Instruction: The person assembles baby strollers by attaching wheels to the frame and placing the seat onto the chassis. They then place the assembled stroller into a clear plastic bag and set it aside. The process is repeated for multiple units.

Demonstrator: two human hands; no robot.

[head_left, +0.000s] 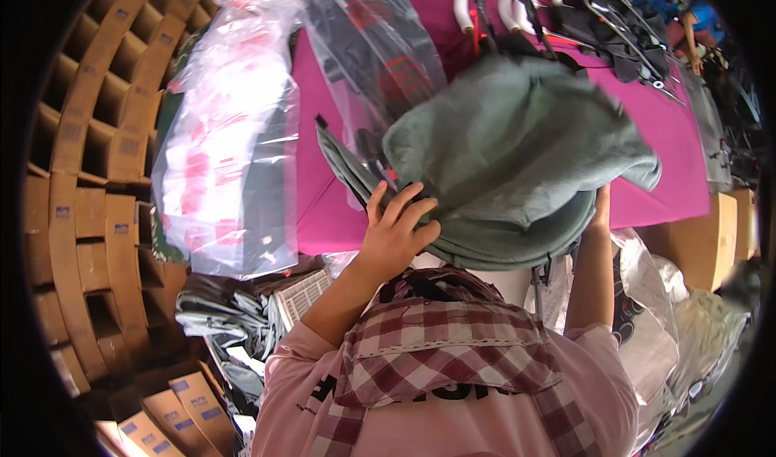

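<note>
Head view: grey-green garment held between both hands' fingers.

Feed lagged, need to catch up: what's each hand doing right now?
Left hand: closed on the near edge of the grey-green garment, fingers on top.
Right hand: at the garment's right edge, mostly hidden beneath it; grip cannot be told.

A: Left hand?
B: Raised, forearm angled up from lower centre, fingers spread and curled, gripping.
A: Right hand?
B: Forearm near vertical, hand mostly hidden; grip not visible.
</note>
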